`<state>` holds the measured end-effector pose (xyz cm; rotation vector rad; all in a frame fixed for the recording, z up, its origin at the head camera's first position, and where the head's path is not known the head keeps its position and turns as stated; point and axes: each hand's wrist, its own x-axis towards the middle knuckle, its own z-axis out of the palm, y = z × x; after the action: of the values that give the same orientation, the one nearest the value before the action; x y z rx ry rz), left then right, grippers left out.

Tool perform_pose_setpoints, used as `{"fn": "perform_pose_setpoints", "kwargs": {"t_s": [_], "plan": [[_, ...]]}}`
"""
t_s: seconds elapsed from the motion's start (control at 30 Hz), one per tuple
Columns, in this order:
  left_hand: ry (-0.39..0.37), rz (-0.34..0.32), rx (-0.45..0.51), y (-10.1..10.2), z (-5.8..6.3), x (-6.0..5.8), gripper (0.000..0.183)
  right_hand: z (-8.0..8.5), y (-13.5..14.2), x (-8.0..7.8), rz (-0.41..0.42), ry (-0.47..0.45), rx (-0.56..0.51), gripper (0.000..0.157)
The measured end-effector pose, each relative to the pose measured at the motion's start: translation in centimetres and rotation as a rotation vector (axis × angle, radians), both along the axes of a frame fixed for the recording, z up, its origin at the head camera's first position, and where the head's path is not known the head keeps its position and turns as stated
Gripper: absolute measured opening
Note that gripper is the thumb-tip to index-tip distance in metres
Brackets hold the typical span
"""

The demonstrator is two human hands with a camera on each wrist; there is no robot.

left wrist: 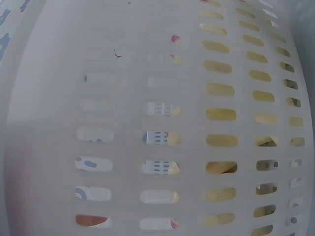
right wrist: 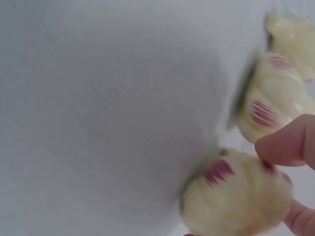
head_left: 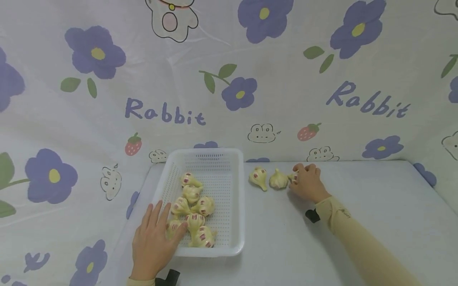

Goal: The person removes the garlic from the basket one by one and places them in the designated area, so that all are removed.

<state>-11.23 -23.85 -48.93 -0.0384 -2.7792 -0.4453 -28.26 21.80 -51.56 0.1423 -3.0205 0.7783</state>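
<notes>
My right hand (head_left: 308, 183) pinches a garlic bulb (right wrist: 236, 194) with purple patches between thumb and fingers at the back of the table. Much of that bulb is covered by the fingers in the head view. Just left of it sit two more bulbs, a plain-looking garlic bulb (head_left: 278, 179) and a purple-marked garlic bulb (head_left: 258, 178). My left hand (head_left: 154, 236) rests with fingers spread over the left side of a white perforated basket (head_left: 237, 202). Several garlic bulbs (head_left: 205, 205) lie in the basket's left half. The left wrist view shows the basket wall (left wrist: 123, 123) up close.
The table (head_left: 286, 246) is covered in a pale cloth. Behind and at the left hangs a white curtain (head_left: 222, 51) printed with purple flowers, strawberries and rabbits. The basket stands on the left part of the table.
</notes>
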Motion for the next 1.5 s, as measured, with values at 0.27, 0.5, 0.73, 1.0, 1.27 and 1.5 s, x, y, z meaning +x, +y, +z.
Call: {"fn": "perform_pose_setpoints", "kwargs": {"t_s": [0.27,0.5,0.73,1.0,1.27,1.5], "plan": [[0.018,-0.006,-0.005,-0.1,-0.1,0.0,0.080,2.3,0.3,0.5,0.002,0.057,0.001,0.055],[0.014,-0.003,-0.008,0.0,0.0,0.1,0.080,4.7,-0.2,1.2,0.019,0.100,-0.039,0.057],[-0.016,0.004,0.002,-0.1,0.1,0.1,0.082,6.8,-1.2,2.0,0.060,0.162,-0.035,0.054],[0.001,-0.001,0.023,-0.2,-0.1,0.0,0.083,6.9,-2.1,2.2,0.082,0.121,-0.011,0.053],[-0.066,-0.004,0.035,-0.3,0.7,0.0,0.092,7.4,-4.4,3.2,0.141,0.152,0.011,0.053],[-0.180,0.000,0.067,-0.9,1.6,0.1,0.104,8.2,-6.4,4.0,0.182,0.125,0.001,0.055]]}}
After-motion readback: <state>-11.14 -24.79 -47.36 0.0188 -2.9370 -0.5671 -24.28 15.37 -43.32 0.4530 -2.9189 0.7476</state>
